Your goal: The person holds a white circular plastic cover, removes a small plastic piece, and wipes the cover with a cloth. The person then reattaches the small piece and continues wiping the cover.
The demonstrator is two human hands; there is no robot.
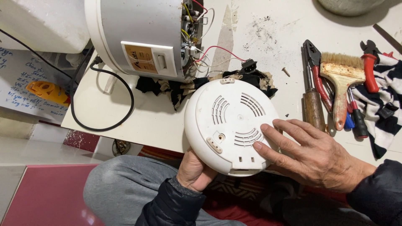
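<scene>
While the left hand point(193, 170) grips the near rim of a round white base plate point(231, 125) from below, its fingers curled out of sight under the edge and only the thumb side showing, the right hand point(312, 155) lies open and flat on the plate's right side, fingertips point(256, 146) resting by the curved vent slots. The plate sits tilted at the front edge of the white bench point(268, 37), partly overhanging the person's lap. Just behind it lies a crumpled dark cloth point(176, 88), and on that cloth a white cylindrical cooker body point(134, 35) lies on its side, its open end showing red, white and yellow wires point(209, 54). A black power cord point(106, 125) loops across the bench to the left. To the right, well apart from the plate, are a wooden-handled tool point(314, 109), red-handled pliers point(315, 69), a paintbrush point(342, 79) and a striped rag point(383, 111).
</scene>
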